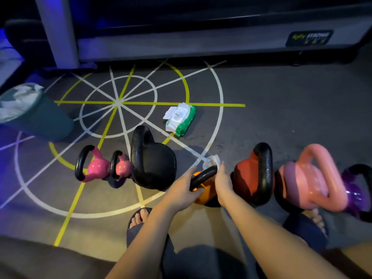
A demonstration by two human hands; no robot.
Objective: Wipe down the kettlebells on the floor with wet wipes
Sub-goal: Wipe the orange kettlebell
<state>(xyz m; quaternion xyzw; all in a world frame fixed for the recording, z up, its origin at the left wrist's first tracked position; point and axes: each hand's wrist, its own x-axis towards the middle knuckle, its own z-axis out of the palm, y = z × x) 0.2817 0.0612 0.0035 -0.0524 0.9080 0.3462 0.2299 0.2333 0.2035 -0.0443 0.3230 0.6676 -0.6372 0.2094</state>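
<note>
Item one: orange kettlebell (206, 193), black handle, on the grey floor (271, 109) directly in front of me, between the large black kettlebell (155, 166) and the red kettlebell (251, 180). My left hand (181, 191) grips the near end of its handle, fingers curled over the top and thumb tucked underneath. My right hand (223, 182) holds a bunched white wet wipe (211, 161) against the far end of the same handle, fingers bent round the wipe. Item two: row of kettlebells either side. To the left of the black one stand two small pink kettlebells (96, 167), side by side and touching, with black handles. To the right of the red one stand a large pale pink kettlebell (314, 184) and then a purple kettlebell (355, 191), partly cut off by the frame edge. Item three: green and white wipes pack (181, 118), flip lid open, lying beyond the row on the white and yellow floor markings (118, 102), well apart from my hands. Item four: teal bin (40, 119) with a white liner, far left. Item five: grey machine frame (181, 44) along the back. Item six: my feet in sandals (141, 216), just behind the row.
</note>
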